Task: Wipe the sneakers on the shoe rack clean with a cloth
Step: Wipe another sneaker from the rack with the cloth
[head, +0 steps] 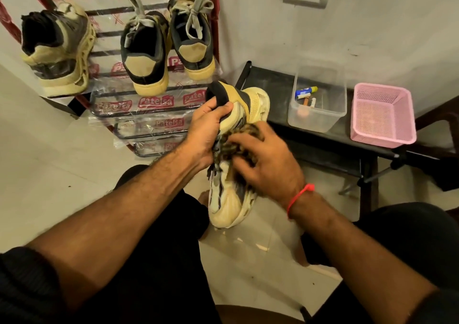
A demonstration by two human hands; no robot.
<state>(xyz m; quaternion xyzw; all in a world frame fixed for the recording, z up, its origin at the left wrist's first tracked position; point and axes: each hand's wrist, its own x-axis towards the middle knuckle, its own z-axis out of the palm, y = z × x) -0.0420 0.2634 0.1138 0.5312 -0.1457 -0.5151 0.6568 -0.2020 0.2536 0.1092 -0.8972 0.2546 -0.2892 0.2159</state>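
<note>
Centrally, left hand grips chunky cream sneaker collar; right hand presses mottled fuzzy cloth against upper.

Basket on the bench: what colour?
Pink basket, with mesh walls; seen in the head view.

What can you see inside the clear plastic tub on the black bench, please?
The clear plastic tub holds a blue-and-yellow tube and a few small items too small to identify. Nothing covers it.

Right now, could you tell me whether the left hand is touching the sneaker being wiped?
Touching: the head view shows the left hand gripping the sneaker's heel collar.
</note>
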